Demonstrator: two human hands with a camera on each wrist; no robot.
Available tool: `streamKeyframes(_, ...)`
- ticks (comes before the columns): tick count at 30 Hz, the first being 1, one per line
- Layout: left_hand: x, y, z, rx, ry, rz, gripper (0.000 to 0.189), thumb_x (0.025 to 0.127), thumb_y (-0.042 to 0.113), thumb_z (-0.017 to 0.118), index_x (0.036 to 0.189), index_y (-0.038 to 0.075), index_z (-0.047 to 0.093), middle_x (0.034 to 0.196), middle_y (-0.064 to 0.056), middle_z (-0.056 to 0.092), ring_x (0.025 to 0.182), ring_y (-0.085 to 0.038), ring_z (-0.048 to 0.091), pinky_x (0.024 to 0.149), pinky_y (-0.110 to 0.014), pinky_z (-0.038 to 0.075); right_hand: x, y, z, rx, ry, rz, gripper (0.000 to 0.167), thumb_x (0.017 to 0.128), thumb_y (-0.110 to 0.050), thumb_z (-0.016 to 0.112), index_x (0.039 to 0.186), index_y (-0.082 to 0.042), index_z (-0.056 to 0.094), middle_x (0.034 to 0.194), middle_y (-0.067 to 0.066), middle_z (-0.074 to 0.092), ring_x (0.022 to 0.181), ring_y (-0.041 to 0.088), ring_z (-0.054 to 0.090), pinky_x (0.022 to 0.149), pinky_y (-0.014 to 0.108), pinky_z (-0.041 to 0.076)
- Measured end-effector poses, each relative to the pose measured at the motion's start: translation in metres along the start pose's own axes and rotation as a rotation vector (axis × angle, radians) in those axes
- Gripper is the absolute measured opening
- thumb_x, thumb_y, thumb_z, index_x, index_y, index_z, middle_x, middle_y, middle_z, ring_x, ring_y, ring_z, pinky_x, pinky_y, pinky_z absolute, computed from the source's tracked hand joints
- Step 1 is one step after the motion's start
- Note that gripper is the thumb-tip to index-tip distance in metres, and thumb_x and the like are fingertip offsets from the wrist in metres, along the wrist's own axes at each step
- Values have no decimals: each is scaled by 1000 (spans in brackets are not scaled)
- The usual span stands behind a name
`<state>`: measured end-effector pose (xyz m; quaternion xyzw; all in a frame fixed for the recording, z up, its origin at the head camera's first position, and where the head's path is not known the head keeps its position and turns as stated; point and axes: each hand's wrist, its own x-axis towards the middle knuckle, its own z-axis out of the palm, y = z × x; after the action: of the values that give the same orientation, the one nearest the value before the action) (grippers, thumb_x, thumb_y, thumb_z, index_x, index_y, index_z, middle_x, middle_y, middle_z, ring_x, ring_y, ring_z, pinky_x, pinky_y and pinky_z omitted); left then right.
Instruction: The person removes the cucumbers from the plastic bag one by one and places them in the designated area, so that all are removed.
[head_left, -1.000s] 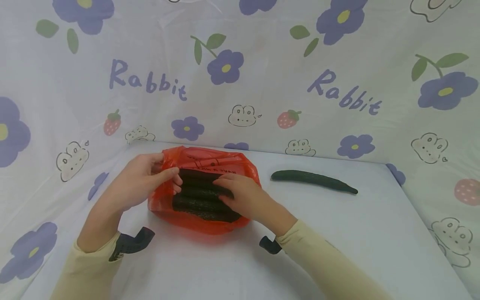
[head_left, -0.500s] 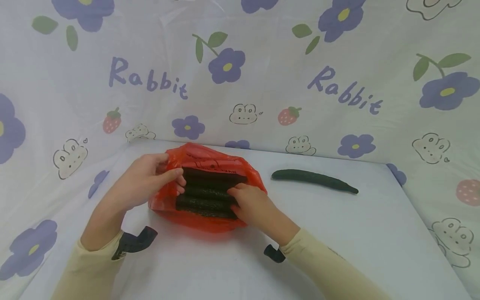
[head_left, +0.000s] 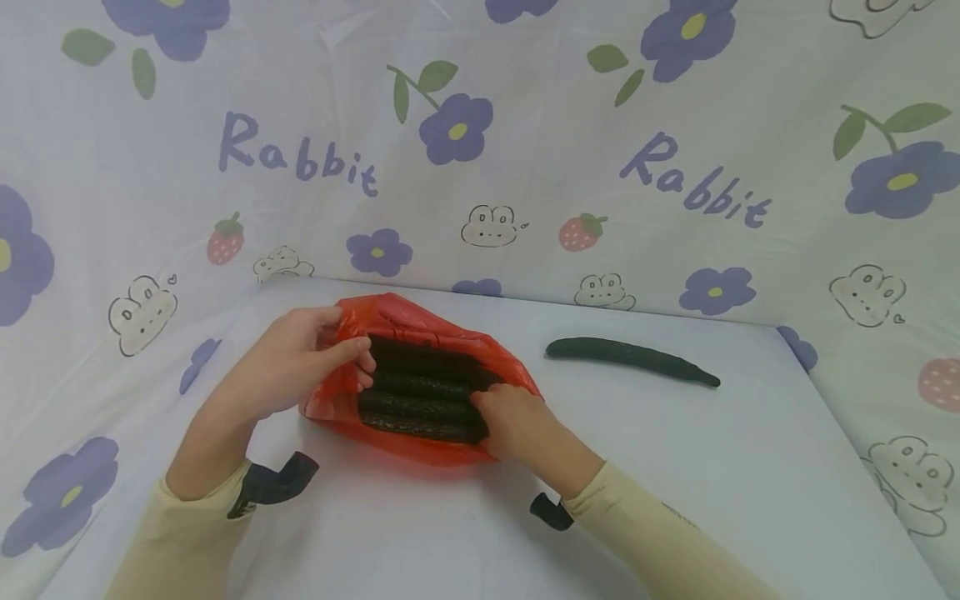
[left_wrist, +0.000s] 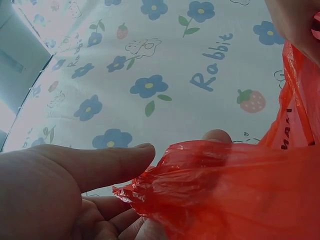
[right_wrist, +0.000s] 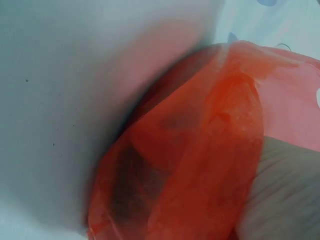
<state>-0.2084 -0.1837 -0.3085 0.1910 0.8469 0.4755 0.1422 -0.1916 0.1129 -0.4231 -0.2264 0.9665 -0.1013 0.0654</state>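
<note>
A red plastic bag (head_left: 330, 408) lies on its side with its mouth facing me, several dark green cucumbers (head_left: 416, 408) side by side inside. My left hand (head_left: 292, 362) pinches the left edge of the mouth; in the left wrist view the crumpled film (left_wrist: 150, 195) runs between thumb and fingers. My right hand (head_left: 517, 421) reaches into the right side of the mouth, at the right ends of the cucumbers. Its fingertips are hidden there, and I cannot tell whether they grip anything. Red film (right_wrist: 200, 165) covers much of the right wrist view.
One curved cucumber (head_left: 630, 354) lies alone on the white tabletop (head_left: 712, 467), right of the bag. A white cloth (head_left: 525, 183) printed with flowers and rabbits hangs behind the table. Dark straps (head_left: 277, 483) stick out at both wrists.
My right hand has slid right and down, from over the cucumbers to their right ends. The bag's right side has spread outward. My left hand keeps its hold with a slight shift right.
</note>
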Motion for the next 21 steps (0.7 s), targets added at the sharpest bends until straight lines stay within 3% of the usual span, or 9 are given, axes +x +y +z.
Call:
streamKeyframes(6,-1,1,0,15,0,5,23,109,19,68,124,1,64,97,-8,76,88,-23,78,94,-34,61,2,-4,-3,11,-15,13,25,87,-11,91,104,-9,72,88,4,66,88,24,64,82,39,61)
streamKeyframes(13,0,-1,-1,30,6,13,24,110,19,67,125,1,64,97,-7,76,89,-22,78,102,-44,58,15,-12,-8,-2,6,-57,15,95,-14,85,104,-8,74,89,4,67,89,25,65,84,40,60)
streamKeyframes(21,3,-3,1,37,3,25,22,110,20,67,123,2,64,96,-8,76,89,-22,77,103,-47,58,26,-9,-1,-42,37,-54,9,98,-15,80,96,-14,71,84,1,62,80,22,62,70,39,60)
